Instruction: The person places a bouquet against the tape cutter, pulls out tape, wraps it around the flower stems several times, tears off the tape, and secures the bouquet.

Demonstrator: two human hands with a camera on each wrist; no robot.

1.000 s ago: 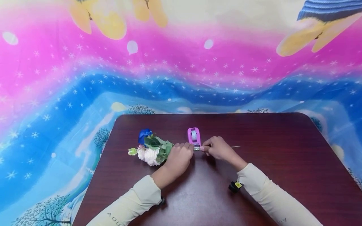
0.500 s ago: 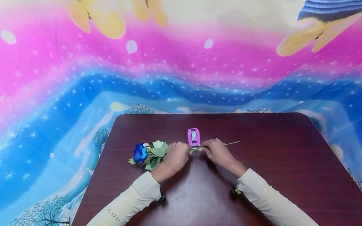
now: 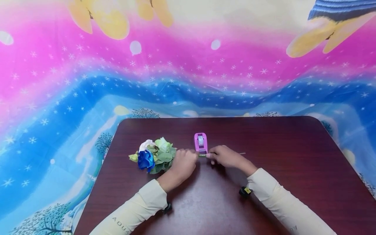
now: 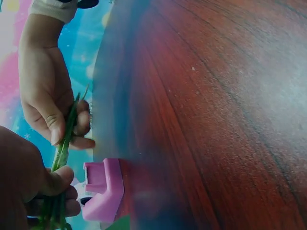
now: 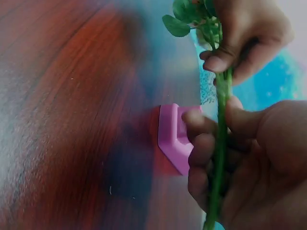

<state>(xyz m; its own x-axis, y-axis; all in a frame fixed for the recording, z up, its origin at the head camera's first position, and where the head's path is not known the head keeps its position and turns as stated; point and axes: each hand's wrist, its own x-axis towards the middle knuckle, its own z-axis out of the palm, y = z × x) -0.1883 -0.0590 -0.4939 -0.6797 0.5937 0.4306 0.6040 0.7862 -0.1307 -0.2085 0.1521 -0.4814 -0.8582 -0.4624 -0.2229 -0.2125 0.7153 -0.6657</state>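
Observation:
Flowers with a blue rose [image 3: 146, 160], a white bloom [image 3: 147, 143] and green leaves stick out to the left of my left hand [image 3: 183, 164], which grips their stems. Across the short gap, my right hand [image 3: 224, 156] holds the same green stems [image 4: 60, 155] between thumb and fingers. In the right wrist view, the stems [image 5: 219, 158] run over the curled right fingers, and a shiny clear patch [image 5: 223, 87] shows between the hands. Just behind the gap stands a pink tape dispenser [image 3: 200, 143] with a roll in it.
The dark red-brown table [image 3: 273, 137] has rounded back corners. Behind it hangs a printed pink and blue cloth [image 3: 188, 78]. One thin stem end [image 3: 242, 153] pokes out beyond the right hand.
The flowers have turned about their stems: the blue rose has gone from the back to the front, with the white bloom now behind it. Both hands stay near the dispenser.

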